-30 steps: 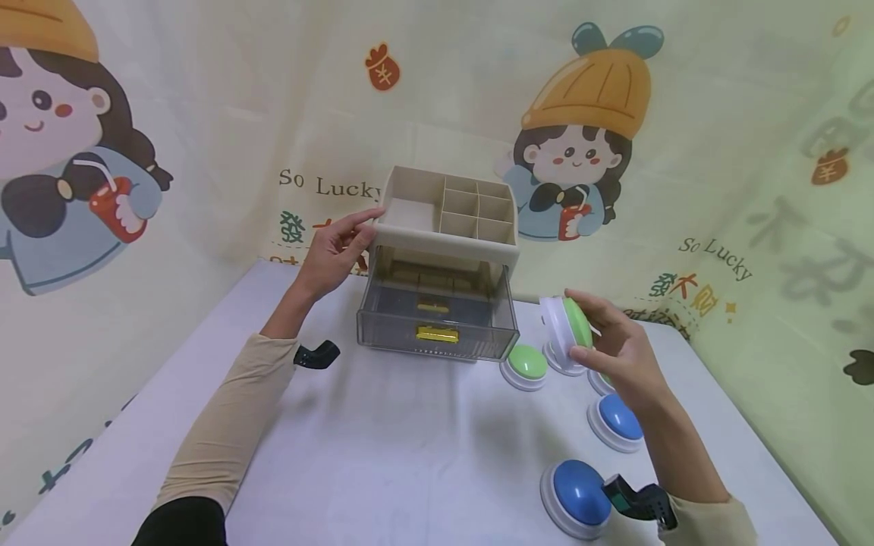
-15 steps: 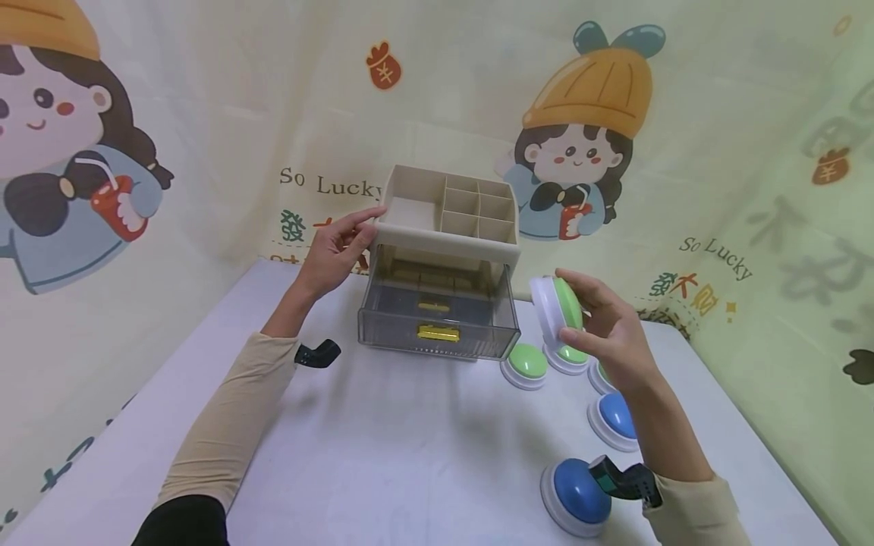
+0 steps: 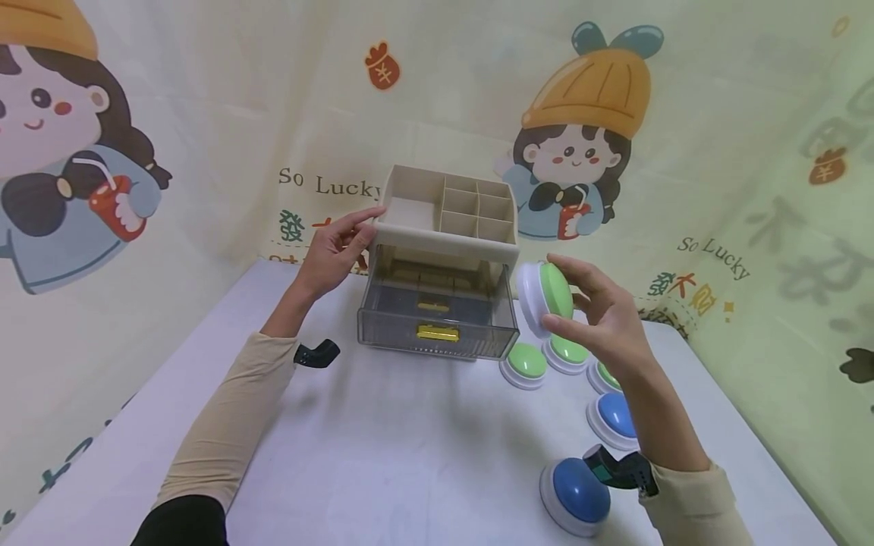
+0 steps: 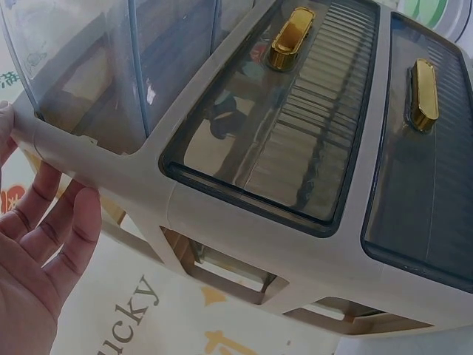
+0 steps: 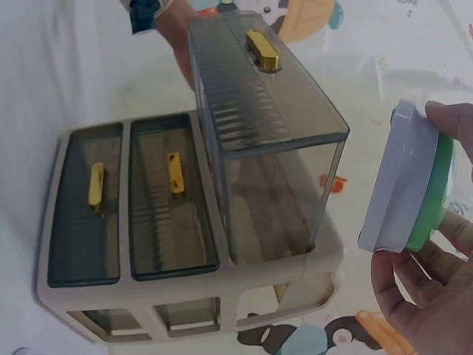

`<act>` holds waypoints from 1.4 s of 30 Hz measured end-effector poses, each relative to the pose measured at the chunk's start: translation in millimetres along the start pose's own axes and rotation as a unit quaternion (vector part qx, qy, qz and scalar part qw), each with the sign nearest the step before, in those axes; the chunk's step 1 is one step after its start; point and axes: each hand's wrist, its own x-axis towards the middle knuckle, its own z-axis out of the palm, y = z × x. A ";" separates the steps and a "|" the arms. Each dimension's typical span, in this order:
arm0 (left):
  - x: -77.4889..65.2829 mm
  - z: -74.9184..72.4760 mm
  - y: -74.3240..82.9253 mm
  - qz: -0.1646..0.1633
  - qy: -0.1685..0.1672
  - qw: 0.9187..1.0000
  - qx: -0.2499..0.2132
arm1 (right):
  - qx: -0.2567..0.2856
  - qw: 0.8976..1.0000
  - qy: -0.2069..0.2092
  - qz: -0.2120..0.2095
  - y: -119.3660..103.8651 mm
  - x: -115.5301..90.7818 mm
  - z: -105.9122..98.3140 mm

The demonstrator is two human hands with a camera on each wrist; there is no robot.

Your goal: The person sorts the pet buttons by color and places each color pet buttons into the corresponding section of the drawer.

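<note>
My left hand [image 3: 336, 254] grips the upper left corner of a beige desktop drawer organizer [image 3: 447, 241]. In the left wrist view its fingers [image 4: 77, 222] lie against the side wall. The organizer's top drawer [image 3: 389, 330], smoky and see-through with a gold handle, is pulled out, while the two lower drawers are closed in the right wrist view. My right hand [image 3: 608, 318] holds a green-topped push button [image 3: 558, 290] by its rim, tilted on edge in the air just right of the pulled-out drawer. Its white base faces the organizer.
Three green push buttons, one nearest the drawer [image 3: 527, 360], stand on the white table [image 3: 410, 455] below my right hand. Two blue ones, the front one [image 3: 580, 489] larger in view, stand nearer me. A printed cloth [image 3: 451, 114] hangs close behind the organizer.
My right hand has carried the green push button up and left, closer to the pulled-out drawer, uncovering the green buttons beneath. The left hand and the organizer stay in place.
</note>
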 end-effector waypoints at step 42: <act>-1.9 0.7 2.9 -0.006 0.004 1.000 0.011 | -0.076 0.995 -0.060 -0.037 -32.8 53.2 47.5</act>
